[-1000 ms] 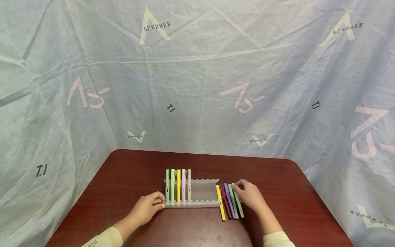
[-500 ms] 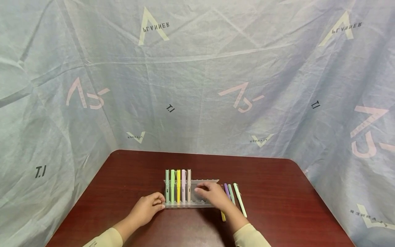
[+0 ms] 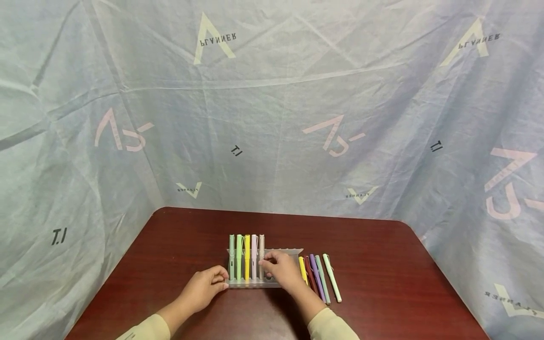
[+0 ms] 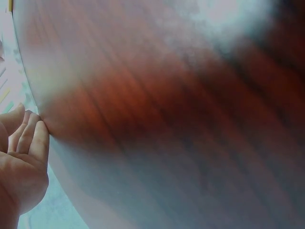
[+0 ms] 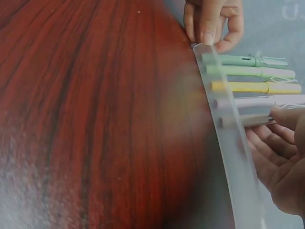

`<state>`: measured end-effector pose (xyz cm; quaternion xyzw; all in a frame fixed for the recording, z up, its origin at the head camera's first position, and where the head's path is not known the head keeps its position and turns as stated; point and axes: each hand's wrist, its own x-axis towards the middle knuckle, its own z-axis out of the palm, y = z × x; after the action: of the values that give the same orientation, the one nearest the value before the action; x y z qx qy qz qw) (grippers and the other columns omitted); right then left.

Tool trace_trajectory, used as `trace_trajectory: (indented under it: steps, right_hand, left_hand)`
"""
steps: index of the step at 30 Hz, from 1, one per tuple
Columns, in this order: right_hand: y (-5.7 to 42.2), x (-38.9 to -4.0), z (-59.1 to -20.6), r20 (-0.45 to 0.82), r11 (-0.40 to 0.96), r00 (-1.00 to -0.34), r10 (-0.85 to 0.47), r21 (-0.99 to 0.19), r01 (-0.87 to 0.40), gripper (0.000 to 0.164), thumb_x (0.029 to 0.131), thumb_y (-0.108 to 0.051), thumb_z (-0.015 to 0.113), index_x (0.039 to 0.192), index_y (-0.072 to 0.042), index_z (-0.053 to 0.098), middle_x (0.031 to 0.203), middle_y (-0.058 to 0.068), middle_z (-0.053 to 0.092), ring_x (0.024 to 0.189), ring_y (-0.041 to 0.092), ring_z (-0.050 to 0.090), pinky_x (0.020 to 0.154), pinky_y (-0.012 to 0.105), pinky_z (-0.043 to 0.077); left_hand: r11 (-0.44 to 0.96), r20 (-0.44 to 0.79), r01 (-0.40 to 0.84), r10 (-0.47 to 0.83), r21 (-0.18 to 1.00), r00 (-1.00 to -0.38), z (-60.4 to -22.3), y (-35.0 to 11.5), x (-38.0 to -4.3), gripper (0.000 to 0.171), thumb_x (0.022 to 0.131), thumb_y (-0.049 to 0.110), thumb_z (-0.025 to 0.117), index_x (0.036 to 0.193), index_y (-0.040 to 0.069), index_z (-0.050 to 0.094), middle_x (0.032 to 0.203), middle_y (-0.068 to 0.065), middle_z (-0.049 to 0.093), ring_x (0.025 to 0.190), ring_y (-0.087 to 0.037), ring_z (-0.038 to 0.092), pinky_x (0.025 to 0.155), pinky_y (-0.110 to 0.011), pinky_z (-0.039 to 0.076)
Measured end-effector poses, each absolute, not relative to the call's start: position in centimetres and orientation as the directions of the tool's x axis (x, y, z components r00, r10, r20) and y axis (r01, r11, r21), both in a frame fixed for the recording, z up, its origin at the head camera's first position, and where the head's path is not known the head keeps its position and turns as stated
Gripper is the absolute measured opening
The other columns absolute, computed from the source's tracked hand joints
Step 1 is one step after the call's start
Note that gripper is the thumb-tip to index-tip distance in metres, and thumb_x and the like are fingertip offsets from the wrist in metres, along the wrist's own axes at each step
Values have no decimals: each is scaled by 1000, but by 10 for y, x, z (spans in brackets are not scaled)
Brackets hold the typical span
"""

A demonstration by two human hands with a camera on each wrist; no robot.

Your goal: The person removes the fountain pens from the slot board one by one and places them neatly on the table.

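Note:
A clear plastic pen tray (image 3: 250, 285) stands on the table, its left half holding a row of pens: grey-green (image 3: 231, 257), light green (image 3: 239, 255), yellow (image 3: 247, 257), lilac (image 3: 254, 257) and beige (image 3: 261, 242). My left hand (image 3: 205, 289) grips the tray's left front corner between thumb and fingers; the right wrist view shows the thumb on its rim. My right hand (image 3: 284, 270) pinches the beige pen, thumb on top in the right wrist view, and hides much of the tray's right half in the head view.
Right of the tray several pens lie side by side on the dark red table (image 3: 365, 255): yellow (image 3: 302, 267), dark red (image 3: 312, 278), purple (image 3: 317, 278), grey-green (image 3: 323, 278). A pale green pen (image 3: 332, 278) lies slightly apart. Printed cloth (image 3: 272, 118) hangs behind.
My right hand has gone left from the loose pens to the beige pen in the tray. The pale green pen now lies farther from its neighbours. My left hand has stayed put.

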<state>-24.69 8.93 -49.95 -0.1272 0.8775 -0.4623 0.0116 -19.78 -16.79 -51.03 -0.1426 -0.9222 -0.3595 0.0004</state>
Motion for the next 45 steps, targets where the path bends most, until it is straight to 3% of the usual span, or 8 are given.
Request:
trace_trajectory:
  steps: [8,19,24,38,45]
  right_hand:
    - [94,-244,-487,171,426,-960,-221,-869,-252,17,94,-31,67,99,-15,66,86,1,68,70,18,70,61,29,55]
    - [112,-243,-499,66,234,-955,-288,-962,-137,20,93,-16,69,98,3,65,83,13,66,67,22,69,64,42,59]
    - [121,-241,-498,59,303,-962,-267,-942,-142,19,93,-23,68,98,-5,66,84,8,67,67,22,70,64,38,59]
    - [145,-240,-498,43,275,-967,-252,-955,-114,26,93,-19,68,103,4,63,87,13,66,71,21,70,68,38,59]
    - [159,-240,-497,35,334,-973,-229,-936,-113,26,93,-24,69,103,0,64,87,11,67,70,20,70,67,37,59]
  left_hand:
    - [701,104,257,255,665,-961,-509,-167,-197,11,89,21,72,95,23,63,89,14,73,82,1,63,71,-25,48]
    - [699,111,260,252,666,-961,-512,-168,-198,12,88,22,73,95,23,63,91,14,74,87,0,65,74,-25,50]
    - [701,97,254,255,667,-962,-513,-168,-198,12,89,23,72,96,24,63,91,15,73,86,0,65,73,-25,49]
    - [704,105,257,252,662,-962,-512,-167,-198,13,89,22,73,95,25,62,90,15,73,85,1,64,72,-24,49]
    - [702,93,250,254,667,-963,-512,-167,-198,12,89,22,72,96,24,62,90,15,73,83,2,63,71,-24,49]
